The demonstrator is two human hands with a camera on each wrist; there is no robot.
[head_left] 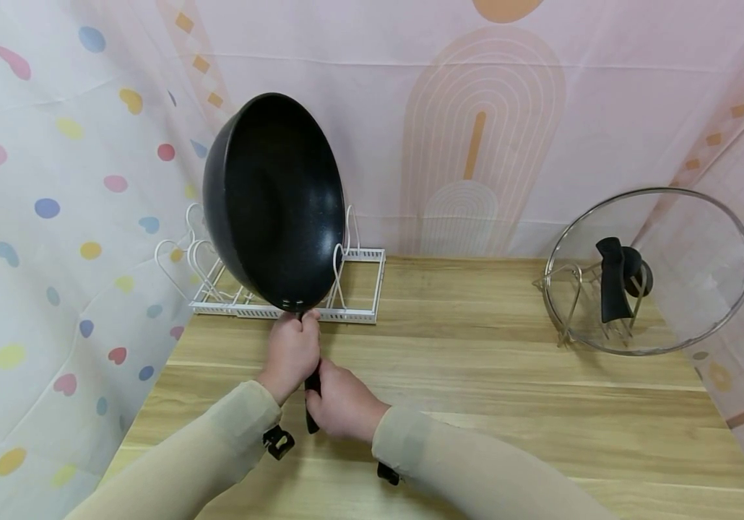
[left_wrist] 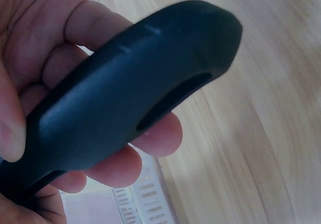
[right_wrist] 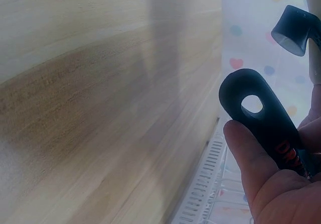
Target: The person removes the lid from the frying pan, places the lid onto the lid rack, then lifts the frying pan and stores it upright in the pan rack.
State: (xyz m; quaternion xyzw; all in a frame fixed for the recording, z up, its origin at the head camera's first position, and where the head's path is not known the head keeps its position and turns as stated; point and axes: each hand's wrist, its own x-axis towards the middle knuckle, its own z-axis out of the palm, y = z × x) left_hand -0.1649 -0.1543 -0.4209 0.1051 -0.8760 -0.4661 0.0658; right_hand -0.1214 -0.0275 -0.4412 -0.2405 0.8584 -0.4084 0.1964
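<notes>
A deep black wok [head_left: 274, 195] stands on its side over a white wire rack [head_left: 346, 315], its dark inside facing right and its handle pointing toward me. My left hand [head_left: 290, 354] grips the handle close to the pan. In the left wrist view its fingers [left_wrist: 158, 136] curl behind the black handle [left_wrist: 125, 83]. Just below it, my right hand [head_left: 346, 401] holds the handle farther down. The right wrist view shows the handle's end [right_wrist: 235, 93] with its hanging hole, a digit of that hand lying against it. The wok's underside is hidden from me.
At the right of the wooden table [head_left: 450, 347], a round glass lid [head_left: 690, 267] with a steel rim and black knob leans in a metal wire stand [head_left: 573, 303]. Patterned curtains [head_left: 372, 130] hang behind the table and along both sides.
</notes>
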